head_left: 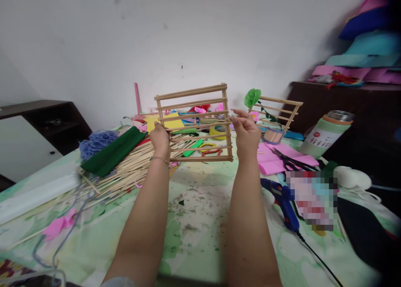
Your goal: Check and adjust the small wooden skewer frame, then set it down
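Observation:
My left hand (160,138) is closed around the left side of an upright lattice frame (229,143) made of thin wooden sticks, lifted above the table. At the frame's right edge, my right hand (247,128) has its thumb and fingers pinched together. What sits between those fingertips is too small to make out, and whether they touch the frame is unclear. Behind the right hand stands a second stick frame (293,111) with a green paper flower (252,97). Loose wooden sticks (128,163) lie in a heap by my left forearm.
A blue glue gun (283,201) with a cord lies right of my right forearm. Near it are black scissors (293,159), pink paper (269,161) and a green bottle (326,132). Dark green paper (114,151) and blue yarn (97,144) lie at left. A wall rises behind.

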{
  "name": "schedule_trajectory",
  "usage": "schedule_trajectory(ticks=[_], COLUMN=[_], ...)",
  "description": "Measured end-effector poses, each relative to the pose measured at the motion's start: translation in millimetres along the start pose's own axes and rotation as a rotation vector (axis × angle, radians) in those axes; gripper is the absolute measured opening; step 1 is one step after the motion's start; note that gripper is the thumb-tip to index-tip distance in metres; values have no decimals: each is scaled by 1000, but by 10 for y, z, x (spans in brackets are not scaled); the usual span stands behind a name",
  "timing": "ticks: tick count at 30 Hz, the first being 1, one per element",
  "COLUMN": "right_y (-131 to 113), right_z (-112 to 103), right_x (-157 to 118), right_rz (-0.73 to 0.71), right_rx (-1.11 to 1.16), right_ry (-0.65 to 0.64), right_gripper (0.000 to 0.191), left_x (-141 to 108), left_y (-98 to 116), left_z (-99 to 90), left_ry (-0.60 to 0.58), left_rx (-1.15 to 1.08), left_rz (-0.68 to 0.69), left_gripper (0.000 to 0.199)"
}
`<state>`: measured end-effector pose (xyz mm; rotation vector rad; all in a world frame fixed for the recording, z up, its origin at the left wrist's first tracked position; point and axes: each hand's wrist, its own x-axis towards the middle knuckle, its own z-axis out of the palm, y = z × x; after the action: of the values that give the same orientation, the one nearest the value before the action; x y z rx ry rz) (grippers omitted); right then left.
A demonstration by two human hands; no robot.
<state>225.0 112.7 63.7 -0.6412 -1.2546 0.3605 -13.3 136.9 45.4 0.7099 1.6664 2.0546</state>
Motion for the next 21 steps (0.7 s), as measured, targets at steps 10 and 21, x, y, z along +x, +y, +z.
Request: schedule_trajectory(ticks=[10,21], right_y=[-69,7], right_z=[-4,-92], right_x=[-10,30], right_rz=[257,350], right_rx=[223,9], right_ry=[2,-167], right_gripper=[26,27], left_x=[75,158], left_y=[-46,-57], left_z=[-21,-105], left_ry=[16,90], left_rx=[5,169], left_rz=[5,164], left_gripper=[41,49])
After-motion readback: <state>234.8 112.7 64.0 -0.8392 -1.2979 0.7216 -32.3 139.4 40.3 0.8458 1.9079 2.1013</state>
